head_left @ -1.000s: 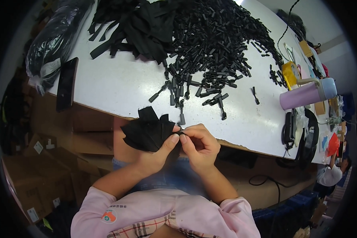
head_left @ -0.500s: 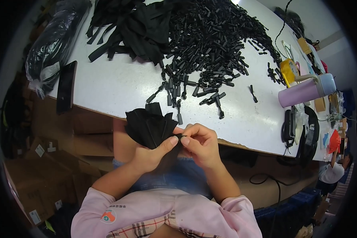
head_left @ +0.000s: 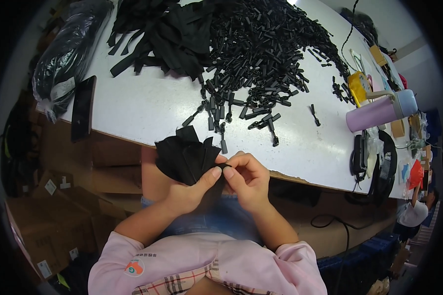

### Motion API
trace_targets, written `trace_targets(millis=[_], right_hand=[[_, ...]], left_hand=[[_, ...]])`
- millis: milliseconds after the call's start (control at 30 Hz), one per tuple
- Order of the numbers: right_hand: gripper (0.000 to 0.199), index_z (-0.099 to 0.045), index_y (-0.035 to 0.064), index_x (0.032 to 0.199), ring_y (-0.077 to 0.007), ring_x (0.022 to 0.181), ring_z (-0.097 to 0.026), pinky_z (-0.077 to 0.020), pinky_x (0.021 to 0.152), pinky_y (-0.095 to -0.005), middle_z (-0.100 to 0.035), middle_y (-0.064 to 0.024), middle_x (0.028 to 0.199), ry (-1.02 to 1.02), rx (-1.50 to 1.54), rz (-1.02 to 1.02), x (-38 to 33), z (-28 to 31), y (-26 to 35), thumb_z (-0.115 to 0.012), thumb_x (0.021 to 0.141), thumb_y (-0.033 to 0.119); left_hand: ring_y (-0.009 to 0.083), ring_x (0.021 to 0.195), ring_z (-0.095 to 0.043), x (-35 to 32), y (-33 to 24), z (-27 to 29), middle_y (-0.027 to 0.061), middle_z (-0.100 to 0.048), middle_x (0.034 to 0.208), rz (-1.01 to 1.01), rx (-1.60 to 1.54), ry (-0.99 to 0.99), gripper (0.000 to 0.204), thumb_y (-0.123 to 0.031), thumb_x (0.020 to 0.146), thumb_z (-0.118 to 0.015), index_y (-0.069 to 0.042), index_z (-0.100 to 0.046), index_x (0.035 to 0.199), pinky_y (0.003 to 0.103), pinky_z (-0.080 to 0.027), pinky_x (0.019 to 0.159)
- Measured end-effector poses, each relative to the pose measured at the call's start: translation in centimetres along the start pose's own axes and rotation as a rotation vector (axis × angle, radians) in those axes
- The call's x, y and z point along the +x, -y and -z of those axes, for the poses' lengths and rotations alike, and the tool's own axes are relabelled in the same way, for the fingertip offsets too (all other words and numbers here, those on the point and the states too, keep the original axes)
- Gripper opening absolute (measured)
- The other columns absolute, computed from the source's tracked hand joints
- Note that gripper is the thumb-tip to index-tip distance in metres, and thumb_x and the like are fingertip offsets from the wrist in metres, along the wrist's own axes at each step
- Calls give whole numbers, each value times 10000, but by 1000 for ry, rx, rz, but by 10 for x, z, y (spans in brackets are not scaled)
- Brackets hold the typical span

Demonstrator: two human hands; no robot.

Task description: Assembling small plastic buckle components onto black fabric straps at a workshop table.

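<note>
A fanned bundle of black fabric strips (head_left: pixel 184 156) is clasped in my left hand (head_left: pixel 191 191), in front of the table's near edge. My left thumb presses on it near its right side. Close beside, my right hand (head_left: pixel 251 181) pinches the edge of the same black fabric between thumb and bent fingers. The thumbs almost meet, and whatever small part lies between the fingertips is hidden. Just beyond my hands, black zipper sliders with long pulls (head_left: pixel 261 54) lie in a big heap, with several loose ones at its near side.
More black fabric strips (head_left: pixel 177 39) are piled at the far left. A dark flat phone-like slab (head_left: pixel 83 108) and a plastic-wrapped black bundle (head_left: pixel 69 54) lie at the left edge. On the right are a purple bottle (head_left: pixel 371 115), yellow tape dispenser (head_left: pixel 358 88) and black pouch (head_left: pixel 360 155).
Both hands stay nearly in place, still gripping the fabric. The bundle's upper strips have shifted slightly, and the fingertips have moved a little at the pinched edge.
</note>
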State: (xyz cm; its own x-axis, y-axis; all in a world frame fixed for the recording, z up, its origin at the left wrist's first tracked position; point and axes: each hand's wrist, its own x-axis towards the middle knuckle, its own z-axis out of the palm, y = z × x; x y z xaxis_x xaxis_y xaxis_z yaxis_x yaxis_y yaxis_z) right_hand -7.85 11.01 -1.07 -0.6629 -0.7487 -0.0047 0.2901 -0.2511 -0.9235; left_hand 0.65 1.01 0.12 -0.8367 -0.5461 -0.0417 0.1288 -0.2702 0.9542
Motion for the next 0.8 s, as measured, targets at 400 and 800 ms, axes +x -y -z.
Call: trace_targets(millis=[400, 800], right_hand=[[92, -511, 2, 842, -32, 522, -388, -314, 451, -161, -464, -10, 717, 162, 70, -109, -3, 8, -3, -500, 831, 93], [120, -525, 8, 751, -80, 477, -414, -312, 423, -196, -473, -19, 600, 152, -162, -109, 8, 4, 1, -620, 713, 69]], left_hand=[[96, 812, -515, 2, -3, 17, 39, -546, 912, -45, 205, 207, 204, -129, 813, -547, -17, -530, 982, 239, -441, 702], [91, 777, -515, -3, -6, 15, 11, -562, 842, -81, 413, 45, 192, -169, 827, -531, -17, -547, 942, 216, -422, 685]])
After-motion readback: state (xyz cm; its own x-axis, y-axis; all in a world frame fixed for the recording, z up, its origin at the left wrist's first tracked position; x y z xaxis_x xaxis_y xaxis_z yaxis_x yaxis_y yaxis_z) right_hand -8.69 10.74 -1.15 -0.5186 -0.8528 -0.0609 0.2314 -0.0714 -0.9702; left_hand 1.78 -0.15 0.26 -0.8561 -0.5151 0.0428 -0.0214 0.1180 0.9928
